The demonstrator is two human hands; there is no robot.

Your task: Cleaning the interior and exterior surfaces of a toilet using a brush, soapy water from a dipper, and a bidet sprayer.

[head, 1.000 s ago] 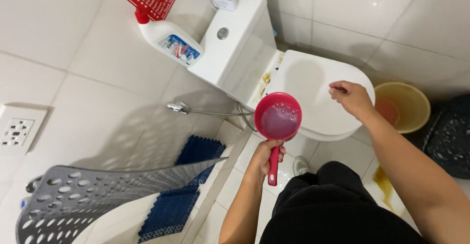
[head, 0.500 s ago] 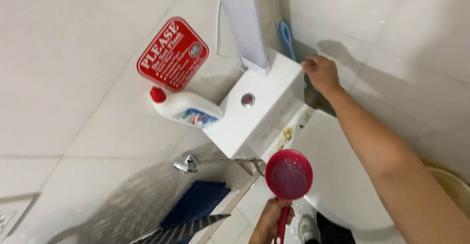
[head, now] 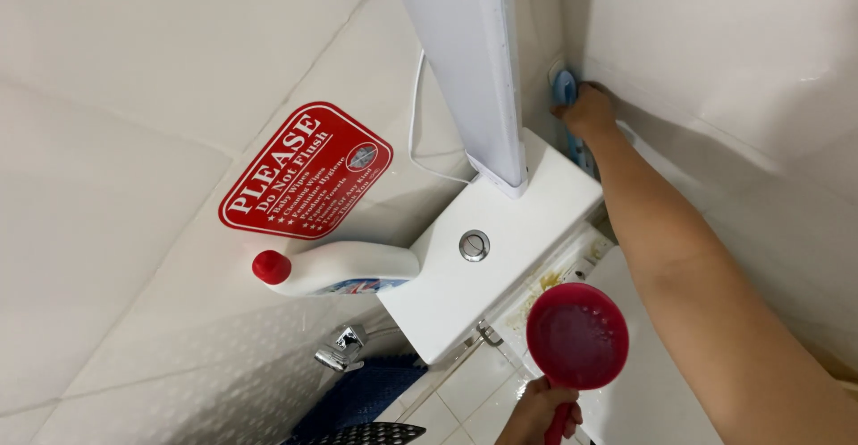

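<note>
Red plastic dipper is gripped by its handle in the left hand; right hand grasps a blue handle behind the toilet tank.

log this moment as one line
left hand: grips red dipper handle | right hand: on blue item hung in wall corner | cistern: white bottle on lid

2 hands: left hand, right hand; 1 red dipper, 1 white bottle, 1 red sign, 1 toilet tank, 1 blue mat
</note>
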